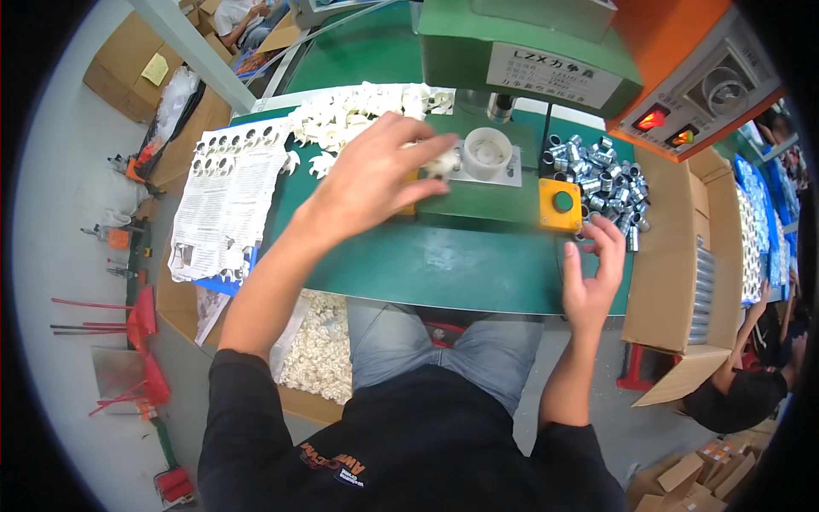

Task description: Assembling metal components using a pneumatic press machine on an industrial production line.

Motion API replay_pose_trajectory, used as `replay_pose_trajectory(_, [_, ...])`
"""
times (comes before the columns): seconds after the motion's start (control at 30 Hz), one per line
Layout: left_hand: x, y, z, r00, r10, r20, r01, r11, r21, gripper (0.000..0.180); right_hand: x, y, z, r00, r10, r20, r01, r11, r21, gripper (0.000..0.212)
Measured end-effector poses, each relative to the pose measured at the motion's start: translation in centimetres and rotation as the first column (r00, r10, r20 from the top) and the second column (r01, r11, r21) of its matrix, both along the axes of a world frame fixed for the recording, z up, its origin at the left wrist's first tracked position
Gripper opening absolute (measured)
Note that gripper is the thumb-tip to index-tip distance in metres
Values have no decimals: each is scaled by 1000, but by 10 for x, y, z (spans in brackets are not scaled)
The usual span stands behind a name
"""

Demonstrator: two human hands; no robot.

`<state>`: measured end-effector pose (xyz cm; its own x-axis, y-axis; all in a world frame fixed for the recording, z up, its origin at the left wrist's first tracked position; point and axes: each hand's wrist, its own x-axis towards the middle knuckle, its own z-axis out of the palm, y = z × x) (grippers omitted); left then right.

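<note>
On the green table [478,264], the left hand [367,175] reached over with a small white plastic piece [442,164] pinched at its fingertips, just left of the round white holder [487,152]. It was best to set it down slowly and straight. Farther right, the right hand [591,277] hung half open and empty beside the shiny metal rings [601,175].

A green workbench [478,264] stands on a grey concrete floor [60,282], with a green press machine [529,51] rising at its far edge beside an orange control cabinet [699,94] showing two lit red lamps. Open cardboard boxes [674,282] crowd both sides, and printed paper sheets [217,205] hang over the bench's left end. Red-handled tools [128,320] lie on the floor at left under even, bright light.
</note>
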<state>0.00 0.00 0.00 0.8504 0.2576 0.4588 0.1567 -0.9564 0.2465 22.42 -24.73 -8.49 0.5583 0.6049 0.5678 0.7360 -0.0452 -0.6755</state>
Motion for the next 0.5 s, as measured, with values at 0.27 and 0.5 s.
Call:
replay_pose_trajectory(0.27, [75, 1, -26, 992, -29, 121, 19, 996, 88, 26, -5, -20, 0, 998, -1, -60, -1, 1000, -29, 36])
replay_pose_trajectory(0.5, [73, -22, -26, 984, 51, 171, -70, 992, 105, 24, 0, -18, -8, 998, 57, 4, -57, 998, -19, 37])
